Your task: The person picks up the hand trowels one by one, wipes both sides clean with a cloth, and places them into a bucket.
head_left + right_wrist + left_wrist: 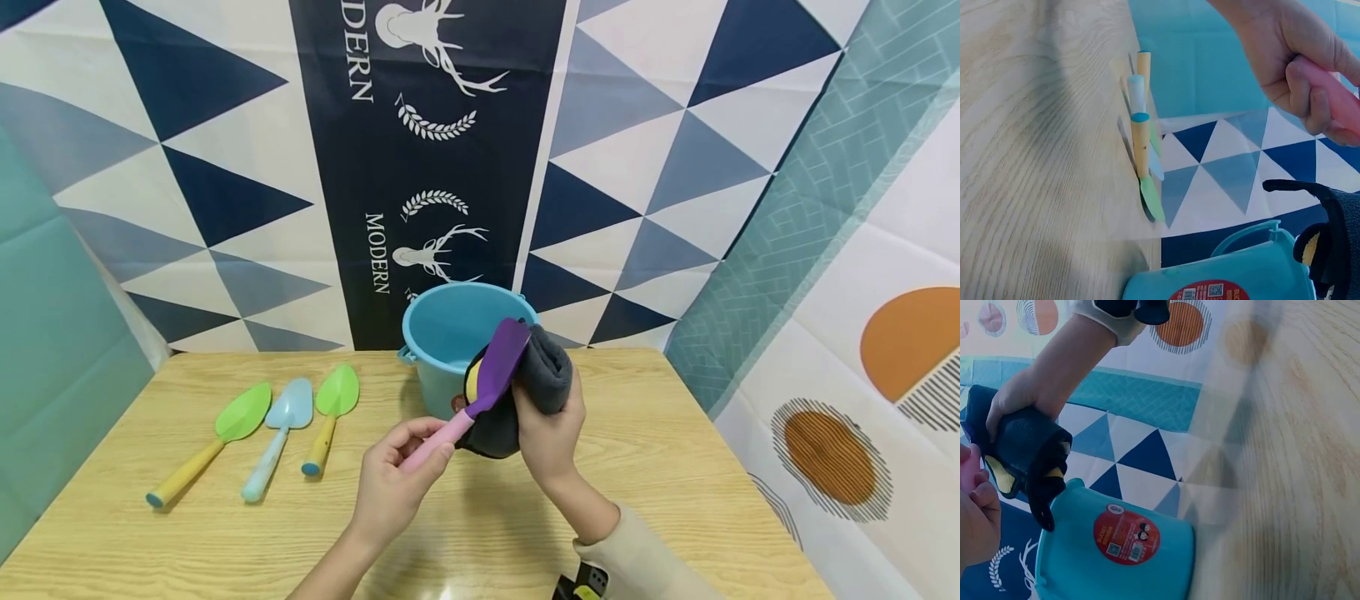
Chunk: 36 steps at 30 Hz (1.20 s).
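My left hand [392, 482] grips the pink handle of a small trowel [501, 360], whose purple blade points up and to the right. A folded dark grey cloth [546, 371] with black trim and a yellow patch is held in my right hand [553, 429]. The purple blade lies across the cloth in the head view, hiding part of it. Both are held up in front of a light blue bucket [437, 385]. In the left wrist view, the cloth [1025, 440] hangs just above the bucket's edge, and a red round label [1127, 534] shows on the bucket's side.
On the left of the wooden table [225, 550] lie a green trowel with a yellow handle [243, 414], a light blue trowel [290, 406] and a smaller green trowel [339, 390]. A patterned curtain [615, 175] hangs right behind the table and the bucket.
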### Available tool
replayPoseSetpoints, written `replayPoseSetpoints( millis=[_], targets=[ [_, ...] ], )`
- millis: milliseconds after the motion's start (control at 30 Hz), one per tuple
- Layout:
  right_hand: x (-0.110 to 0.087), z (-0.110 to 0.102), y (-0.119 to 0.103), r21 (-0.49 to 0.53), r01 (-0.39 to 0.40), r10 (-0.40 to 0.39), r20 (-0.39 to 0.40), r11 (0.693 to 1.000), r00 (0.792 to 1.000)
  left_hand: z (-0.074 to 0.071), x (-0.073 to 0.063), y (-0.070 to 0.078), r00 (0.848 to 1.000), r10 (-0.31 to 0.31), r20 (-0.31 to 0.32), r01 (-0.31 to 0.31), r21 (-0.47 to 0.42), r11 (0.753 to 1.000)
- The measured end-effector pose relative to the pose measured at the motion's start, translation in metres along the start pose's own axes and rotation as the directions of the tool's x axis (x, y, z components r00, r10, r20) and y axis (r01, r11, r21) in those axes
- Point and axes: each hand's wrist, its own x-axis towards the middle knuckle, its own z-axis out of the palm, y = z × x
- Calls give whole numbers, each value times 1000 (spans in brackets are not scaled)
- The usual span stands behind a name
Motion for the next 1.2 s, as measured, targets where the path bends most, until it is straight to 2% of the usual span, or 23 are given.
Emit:
replayPoseSetpoints(
  millis=[233,600,800,1000,1200],
  targets=[
    [-12,5,-4,2,-74,73,82,997,994,-1,3,3,999,35,-2,-35,3,999],
    [-26,3,2,-32,-67,72,178,997,981,-5,4,5,994,105,-37,-105,2,994],
    [-11,-4,1,-58,-78,84,123,995,989,-10,2,2,993,109,-43,-108,26,994],
    [7,-6,-6,10,-105,103,79,994,991,-13,1,0,993,108,-40,-107,32,994],
    [14,-5,-7,35,-145,142,69,989,987,-14,0,-1,993,113,-22,-113,20,993]
  ],
)
